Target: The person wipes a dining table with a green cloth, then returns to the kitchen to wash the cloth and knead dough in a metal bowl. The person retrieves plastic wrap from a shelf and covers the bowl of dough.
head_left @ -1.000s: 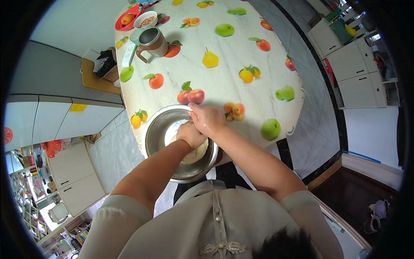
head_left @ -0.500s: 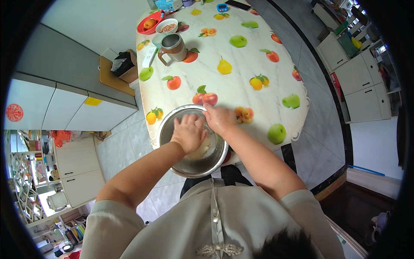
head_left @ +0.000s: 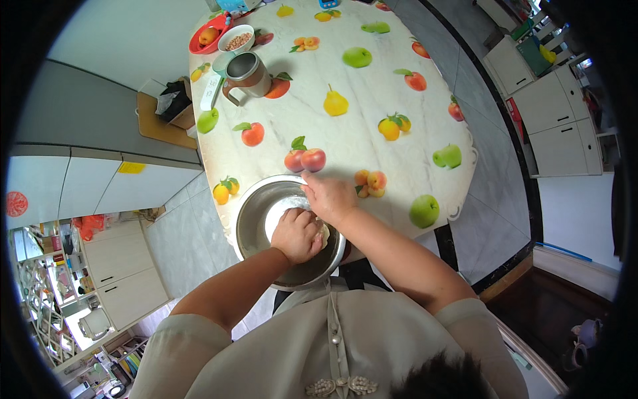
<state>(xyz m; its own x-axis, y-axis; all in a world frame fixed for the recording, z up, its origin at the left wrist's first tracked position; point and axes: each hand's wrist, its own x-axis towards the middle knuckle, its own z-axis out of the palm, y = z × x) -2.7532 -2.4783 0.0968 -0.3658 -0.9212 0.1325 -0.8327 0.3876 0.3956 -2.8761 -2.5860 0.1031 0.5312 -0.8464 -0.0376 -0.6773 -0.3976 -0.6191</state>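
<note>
A round steel mixing bowl point(head_left: 252, 223) stands at the table's near edge, close against my body. Inside it, my left hand point(head_left: 298, 236) is closed, with the fingers curled on a pale lump of dough point(head_left: 324, 235). Most of the dough is hidden by that hand; a bit shows on its right side. My right hand point(head_left: 331, 200) grips the bowl's far right rim, its thumb over the edge.
A fruit-patterned tablecloth point(head_left: 372, 86) covers the table. Toward the far left stand a steel mug point(head_left: 248, 76) with a brown handle, a white bowl of nuts or beans point(head_left: 236, 40), a red basket with fruit point(head_left: 211, 34) and a white remote-like object point(head_left: 211, 92).
My left hand has gone from spread fingers to curled on the dough, lower in the bowl. My right hand stays on the rim. The view has shifted a little.
</note>
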